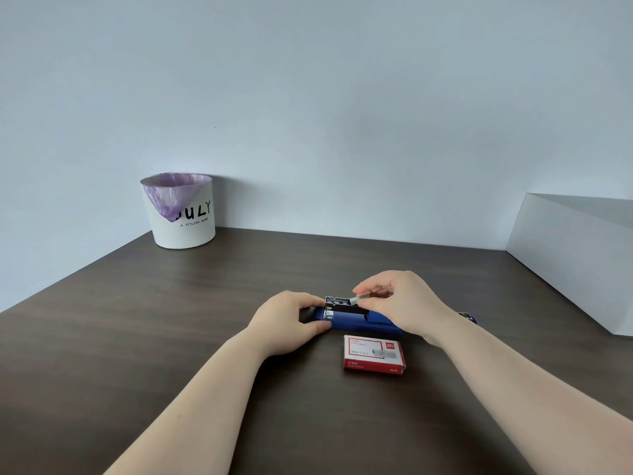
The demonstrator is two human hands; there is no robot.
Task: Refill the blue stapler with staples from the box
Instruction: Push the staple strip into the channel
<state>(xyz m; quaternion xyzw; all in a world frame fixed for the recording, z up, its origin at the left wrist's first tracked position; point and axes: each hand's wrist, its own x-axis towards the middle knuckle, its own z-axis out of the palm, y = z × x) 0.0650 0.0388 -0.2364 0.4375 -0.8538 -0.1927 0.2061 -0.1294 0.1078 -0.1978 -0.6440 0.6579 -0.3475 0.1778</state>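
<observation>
1 blue stapler [356,320] lengthwise left-right

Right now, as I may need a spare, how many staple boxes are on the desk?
1. The red staple box lies on the dark desk, just in front of the blue stapler. Another could be hidden behind the hands.

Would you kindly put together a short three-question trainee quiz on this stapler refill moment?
1. True or false: the red staple box lies nearer the person than the blue stapler.
2. Which hand steadies the stapler's front end? A left hand; B right hand.
3. Fill in: the right hand pinches a strip of ____ over the open magazine.

Key: 1 true; 2 A; 3 staples. The white bin on the table plays no part.
</observation>
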